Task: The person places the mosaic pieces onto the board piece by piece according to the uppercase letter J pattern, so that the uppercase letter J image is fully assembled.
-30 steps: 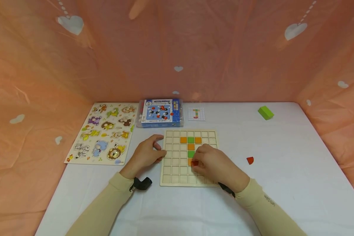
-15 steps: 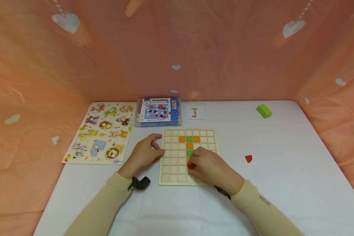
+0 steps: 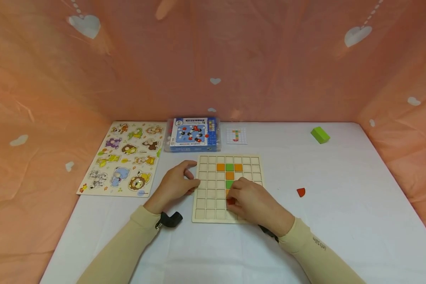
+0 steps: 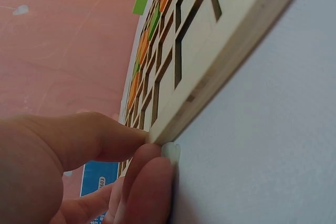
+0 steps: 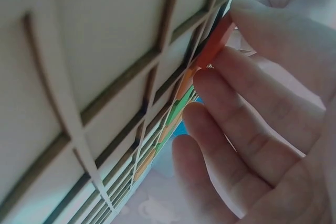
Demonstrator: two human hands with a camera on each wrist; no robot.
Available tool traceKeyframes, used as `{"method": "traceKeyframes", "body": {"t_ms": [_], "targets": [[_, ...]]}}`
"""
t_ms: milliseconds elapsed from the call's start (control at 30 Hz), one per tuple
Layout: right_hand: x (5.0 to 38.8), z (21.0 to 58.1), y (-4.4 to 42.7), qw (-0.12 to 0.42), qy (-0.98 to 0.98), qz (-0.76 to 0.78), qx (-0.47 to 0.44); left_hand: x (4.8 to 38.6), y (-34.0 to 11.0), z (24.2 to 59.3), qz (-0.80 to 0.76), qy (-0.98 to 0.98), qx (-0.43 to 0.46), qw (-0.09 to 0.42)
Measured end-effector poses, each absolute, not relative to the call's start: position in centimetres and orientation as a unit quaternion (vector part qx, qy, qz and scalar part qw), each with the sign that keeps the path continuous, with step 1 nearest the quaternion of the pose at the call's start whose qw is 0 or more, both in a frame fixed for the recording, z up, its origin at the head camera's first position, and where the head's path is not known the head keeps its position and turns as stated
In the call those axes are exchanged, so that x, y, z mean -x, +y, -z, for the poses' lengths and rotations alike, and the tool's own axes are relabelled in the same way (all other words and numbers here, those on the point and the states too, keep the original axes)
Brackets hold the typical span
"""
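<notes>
My right hand [image 3: 253, 201] pinches a small red tile [image 5: 216, 40] between thumb and fingertips, low over the wooden grid board [image 3: 206, 204]. The tile is tilted against the board, just below the column of orange and green tiles [image 3: 229, 176]; its full shape is hidden by the fingers. On the board's left side, my left hand [image 3: 173, 183] holds the edge, thumb and curled fingers meeting at the rim in the left wrist view. Right of the board lies a red quarter-round tile [image 3: 301, 192]. A pattern card [image 3: 236, 136] lies behind the board.
An animal puzzle board [image 3: 122, 159] lies at the left. Next to the card stands a clear box with a blue molecule label [image 3: 192, 135]. A green block [image 3: 320, 135] sits at the back right. Pink cloth with white hearts hangs behind the white table.
My right hand has moved slightly toward me with the red tile, from over the lowest orange tile to the square below it. My left hand has stayed at the board's edge.
</notes>
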State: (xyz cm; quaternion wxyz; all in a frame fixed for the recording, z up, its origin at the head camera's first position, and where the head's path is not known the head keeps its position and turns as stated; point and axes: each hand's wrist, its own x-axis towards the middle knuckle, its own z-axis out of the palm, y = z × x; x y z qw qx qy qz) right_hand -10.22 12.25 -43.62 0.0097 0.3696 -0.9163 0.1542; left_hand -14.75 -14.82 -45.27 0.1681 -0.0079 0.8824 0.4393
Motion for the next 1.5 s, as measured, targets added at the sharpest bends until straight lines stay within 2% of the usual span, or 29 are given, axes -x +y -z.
{"method": "traceKeyframes", "body": {"t_ms": [1067, 1500], "targets": [[10.66, 43.49, 12.87, -0.008, -0.922, -0.176, -0.345, 14.78, -14.88, 45.37, -0.43, 0.888, 0.004, 0.165], [10.9, 43.57, 13.18, 0.004, -0.923, -0.169, -0.345, 14.83, -14.89, 45.31, -0.43, 0.887, 0.004, 0.167]]}}
